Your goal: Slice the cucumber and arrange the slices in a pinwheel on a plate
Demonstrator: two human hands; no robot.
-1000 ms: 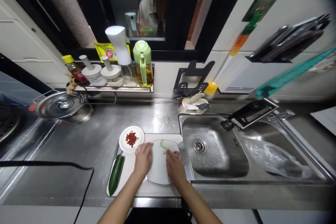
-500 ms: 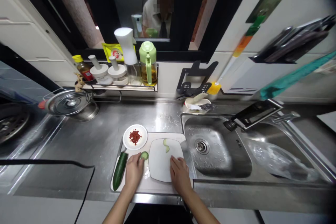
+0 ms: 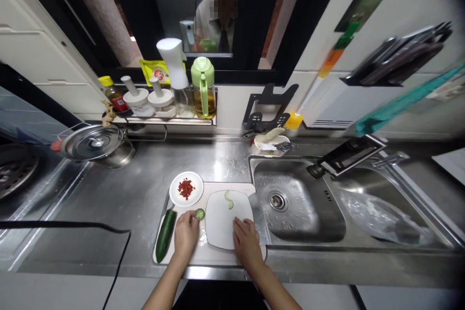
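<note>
A white cutting board (image 3: pixel 214 255) lies on the steel counter beside the sink. On it sits a white square plate (image 3: pixel 223 223) with two thin cucumber slices (image 3: pixel 228 199) near its far edge. My left hand (image 3: pixel 186 235) rests on the board left of the plate, its fingertips closed on a round cucumber slice (image 3: pixel 199 213). My right hand (image 3: pixel 247 244) lies on the plate's near right corner, fingers flat. A whole cucumber piece (image 3: pixel 165 235) lies along the board's left edge. A small round dish of chopped red chilli (image 3: pixel 186 189) sits at the board's far left corner.
The steel sink (image 3: pixel 296 203) is right of the board, with a black tap (image 3: pixel 345 156) and a clear plastic bag (image 3: pixel 381 215) in the second basin. A lidded pot (image 3: pixel 95 144) stands at the left. A rack of bottles and jars (image 3: pixel 167 94) lines the back wall. A black cable (image 3: pixel 65 226) crosses the counter.
My left hand left the plate, moved to the board's left part and now pinches a round cucumber slice. My right hand slid down to the plate's near right corner.
</note>
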